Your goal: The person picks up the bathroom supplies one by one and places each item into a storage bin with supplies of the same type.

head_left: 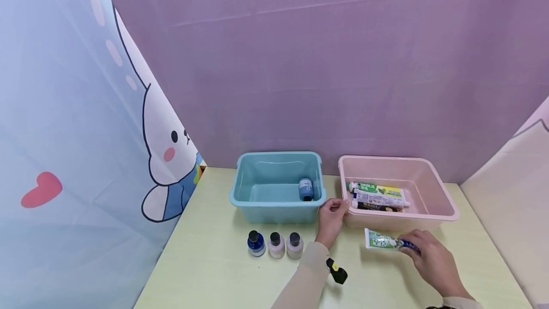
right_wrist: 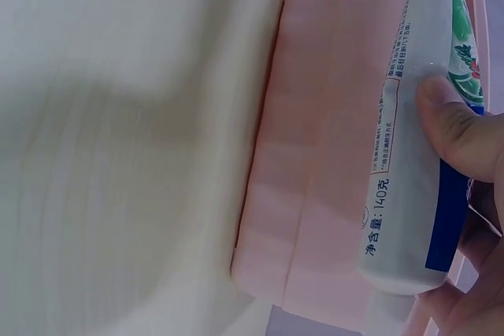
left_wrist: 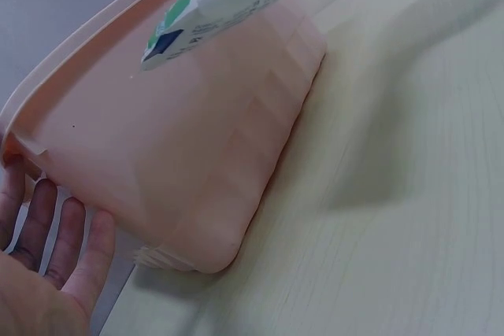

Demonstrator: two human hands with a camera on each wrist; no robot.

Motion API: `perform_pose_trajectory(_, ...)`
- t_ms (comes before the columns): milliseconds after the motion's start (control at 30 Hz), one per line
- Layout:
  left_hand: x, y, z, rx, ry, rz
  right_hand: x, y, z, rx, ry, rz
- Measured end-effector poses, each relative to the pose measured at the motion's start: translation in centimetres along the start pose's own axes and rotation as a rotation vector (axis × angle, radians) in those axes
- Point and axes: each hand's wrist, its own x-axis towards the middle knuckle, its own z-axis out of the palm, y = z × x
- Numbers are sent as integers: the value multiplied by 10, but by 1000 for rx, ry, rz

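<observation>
My right hand point(head_left: 434, 259) grips a green, white and blue toothpaste tube point(head_left: 383, 241) by its blue cap end, just in front of the pink bin point(head_left: 403, 215). In the right wrist view the thumb presses on the tube point(right_wrist: 405, 171), whose printed white back faces the camera. My left hand point(head_left: 331, 221) holds the pink bin's rim at its front left corner; the left wrist view has those fingers point(left_wrist: 93, 253) bent beneath the rim. Inside the bin, at its left, lie a green-yellow DARLIE toothpaste point(head_left: 381, 189), a white tube point(head_left: 379, 199) and a black one point(head_left: 377, 207).
Left of the pink bin stands a teal bin point(head_left: 279, 211) with a blue bottle point(head_left: 306, 186) in it. On the table before it are a dark blue bottle point(head_left: 256, 244) and two pale pink bottles point(head_left: 276, 247) with black caps. A purple curtain point(head_left: 321, 85) hangs behind.
</observation>
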Motion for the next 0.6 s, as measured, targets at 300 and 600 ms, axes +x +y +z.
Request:
perform_pose_trajectory(300,-1,1,0,13,2,-15,6,1,-7,-19,11,-4)
perform_pose_trajectory(600,-1,1,0,26,-6,-6,15,3,-14,-39,43,-30)
